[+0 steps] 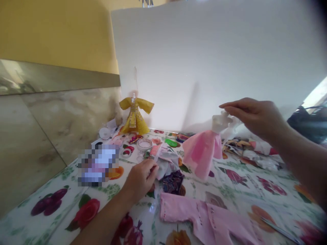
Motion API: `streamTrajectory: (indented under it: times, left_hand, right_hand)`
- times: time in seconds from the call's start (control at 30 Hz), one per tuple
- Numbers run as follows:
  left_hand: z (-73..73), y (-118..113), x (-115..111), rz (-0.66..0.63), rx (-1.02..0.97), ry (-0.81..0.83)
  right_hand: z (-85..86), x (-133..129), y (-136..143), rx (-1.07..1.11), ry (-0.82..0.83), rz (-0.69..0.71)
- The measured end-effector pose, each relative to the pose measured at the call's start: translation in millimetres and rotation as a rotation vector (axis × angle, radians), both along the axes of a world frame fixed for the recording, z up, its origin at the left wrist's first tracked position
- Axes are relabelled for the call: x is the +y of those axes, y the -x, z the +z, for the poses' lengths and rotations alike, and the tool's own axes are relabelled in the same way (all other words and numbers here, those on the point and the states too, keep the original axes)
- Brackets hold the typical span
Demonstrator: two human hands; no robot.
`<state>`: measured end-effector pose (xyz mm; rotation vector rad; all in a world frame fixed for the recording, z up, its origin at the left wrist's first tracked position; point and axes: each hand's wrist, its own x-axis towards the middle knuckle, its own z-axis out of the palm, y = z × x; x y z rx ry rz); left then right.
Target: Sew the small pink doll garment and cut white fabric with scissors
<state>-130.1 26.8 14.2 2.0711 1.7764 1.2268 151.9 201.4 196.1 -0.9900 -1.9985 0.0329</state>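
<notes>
My right hand [255,114] pinches the top of a small white doll form [219,123], its fingers pressed together. The form is blurred, and a pink doll skirt [203,153] hangs from its waist just above or at the tablecloth. My left hand [143,178] is closed beside a small heap of grey and pink cloth [167,163]; whether its fingers grip the cloth is hidden. A dark patterned cloth piece [172,182] lies at the heap's near side. Closer to me, a pink doll garment with beaded trim [201,216] lies flat.
A yellow doll robe [135,114] stands on a form at the back left. Nearby are a round container [144,144], a green oval item [171,142] and a pixelated phone-like object [99,165]. Scraps [240,148] lie right; a slim metal tool [281,231] lies front right. A white board [217,68] stands behind.
</notes>
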Motion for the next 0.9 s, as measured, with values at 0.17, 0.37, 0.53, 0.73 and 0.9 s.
streamTrajectory:
  times: [0.17, 0.37, 0.53, 0.73, 0.9]
  left_hand:
    - [-1.1, 0, 0, 0.004, 0.015, -0.002]
    - [0.4, 1, 0, -0.001, 0.020, 0.000]
    - [-0.8, 1, -1, 0.004, 0.031, 0.002]
    - [-2.2, 1, -1, -0.006, 0.027, 0.024]
    - [-1.6, 2, -1, -0.014, 0.030, 0.021]
  right_hand:
    - [2.0, -15, -7, -0.026, 0.005, 0.046]
    - [-8.9, -19, -8, -0.082, -0.020, 0.121]
    - [-8.8, -23, -2, -0.078, -0.035, 0.109]
    - [-17.0, -19, 4, -0.069, -0.009, 0.083]
    - [-19.7, -17, 2, -0.040, 0.006, 0.063]
